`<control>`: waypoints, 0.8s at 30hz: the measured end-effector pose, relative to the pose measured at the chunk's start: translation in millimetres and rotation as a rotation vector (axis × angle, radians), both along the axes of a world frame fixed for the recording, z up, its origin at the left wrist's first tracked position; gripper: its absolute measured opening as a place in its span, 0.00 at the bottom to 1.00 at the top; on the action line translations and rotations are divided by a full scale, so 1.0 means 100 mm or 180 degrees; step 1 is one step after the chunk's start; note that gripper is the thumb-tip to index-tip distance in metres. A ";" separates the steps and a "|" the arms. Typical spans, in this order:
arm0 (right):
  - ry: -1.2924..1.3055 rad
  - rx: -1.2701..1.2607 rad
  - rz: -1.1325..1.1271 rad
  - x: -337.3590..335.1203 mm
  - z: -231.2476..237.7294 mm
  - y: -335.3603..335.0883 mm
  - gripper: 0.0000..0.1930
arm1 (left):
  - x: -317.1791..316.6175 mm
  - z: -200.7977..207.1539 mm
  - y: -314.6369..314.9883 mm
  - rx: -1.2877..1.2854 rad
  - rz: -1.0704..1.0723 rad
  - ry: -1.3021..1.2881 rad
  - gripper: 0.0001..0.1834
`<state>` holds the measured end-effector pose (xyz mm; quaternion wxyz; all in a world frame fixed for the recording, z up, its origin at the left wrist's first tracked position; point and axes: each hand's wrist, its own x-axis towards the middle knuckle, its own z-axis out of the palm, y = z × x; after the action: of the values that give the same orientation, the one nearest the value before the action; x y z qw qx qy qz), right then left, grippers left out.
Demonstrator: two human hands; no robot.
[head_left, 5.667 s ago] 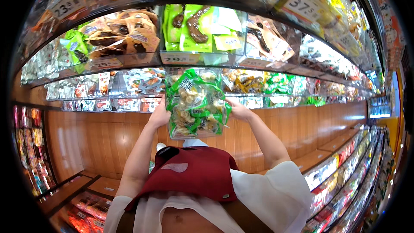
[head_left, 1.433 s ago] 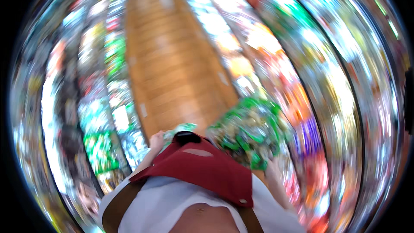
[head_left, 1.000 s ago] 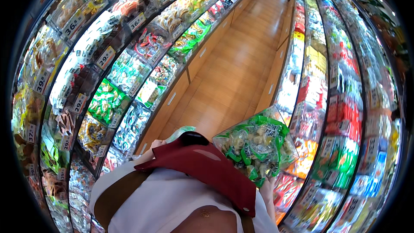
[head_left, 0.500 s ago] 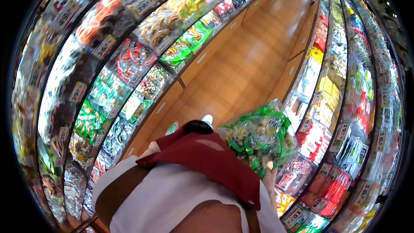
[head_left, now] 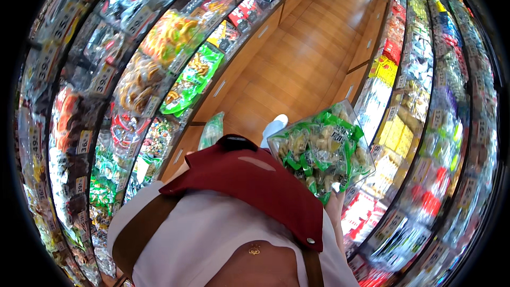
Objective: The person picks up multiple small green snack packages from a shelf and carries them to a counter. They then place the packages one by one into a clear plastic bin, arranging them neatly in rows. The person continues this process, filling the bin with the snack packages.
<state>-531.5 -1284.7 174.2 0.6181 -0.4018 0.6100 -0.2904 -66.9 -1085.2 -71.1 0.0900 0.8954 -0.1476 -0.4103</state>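
A large clear plastic pack (head_left: pixel 319 151) of individually wrapped snacks in green and clear wrappers is held in front of me on the right. My right hand (head_left: pixel 334 199) grips its lower right edge, with the fingers partly hidden under it. On the other side, only a bit of skin of my left arm or hand (head_left: pixel 184 168) shows past the dark red collar flap; its fingers are hidden. Just beyond it, a green and clear plastic bag (head_left: pixel 213 129) sticks out, its lower part covered. Whether my left hand holds that bag cannot be seen.
Tiered shelves of packaged snacks (head_left: pixel 143 82) with price tags curve along my left. More shelves with red, yellow and white packs (head_left: pixel 393 133) line my right. Between them runs an aisle of brown wooden floor (head_left: pixel 313 48). One light-coloured shoe (head_left: pixel 277 125) shows below me.
The shelves have slid back toward me as I move along the aisle. The green bag on the left shows more, and a shoe has come forward. The snack pack stays in my right hand.
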 end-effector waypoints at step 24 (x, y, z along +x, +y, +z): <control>0.0364 0.0231 -0.0636 0.16 0.07 -5.90 0.26 | 0.10 -0.06 -6.89 -0.0236 -0.0458 0.0070 0.20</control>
<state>-515.6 -1874.7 180.8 0.5645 -0.3322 0.6914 -0.3048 -56.7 -1774.5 -76.8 0.0950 0.8740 -0.2257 -0.4197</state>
